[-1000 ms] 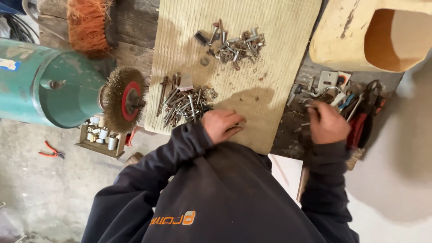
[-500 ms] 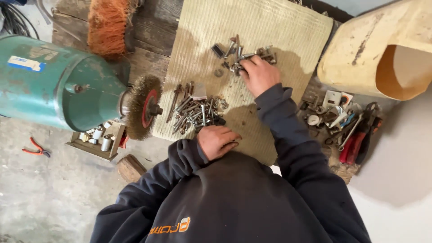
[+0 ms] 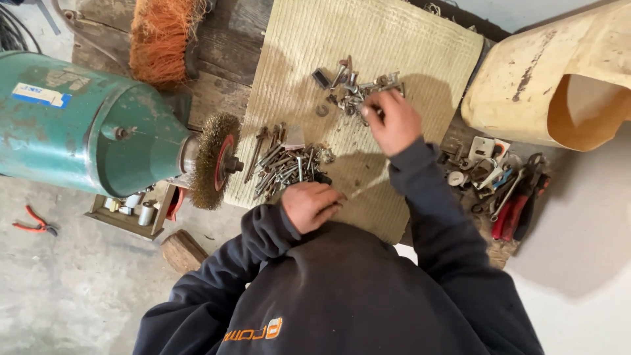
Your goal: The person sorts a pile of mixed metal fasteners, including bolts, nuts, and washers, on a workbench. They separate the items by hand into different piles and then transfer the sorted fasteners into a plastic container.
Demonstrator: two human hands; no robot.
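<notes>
My left hand rests curled at the near edge of a woven straw mat, closed around a thin metal rod that points to the right. Just beyond it lies a near pile of rusty bolts and screws. My right hand reaches to the far pile of bolts and small metal parts. Its fingertips are bent down among the pieces, and I cannot tell whether they grip one.
A teal bench grinder motor with a wire wheel stands left of the mat. An orange bristle brush lies behind it. Red-handled pliers and loose tools sit at right, under a cream plastic container. Small red pliers lie on the floor.
My right hand left the tool heap at the right and swung up to the far pile of bolts. My left hand stayed at the mat's near edge.
</notes>
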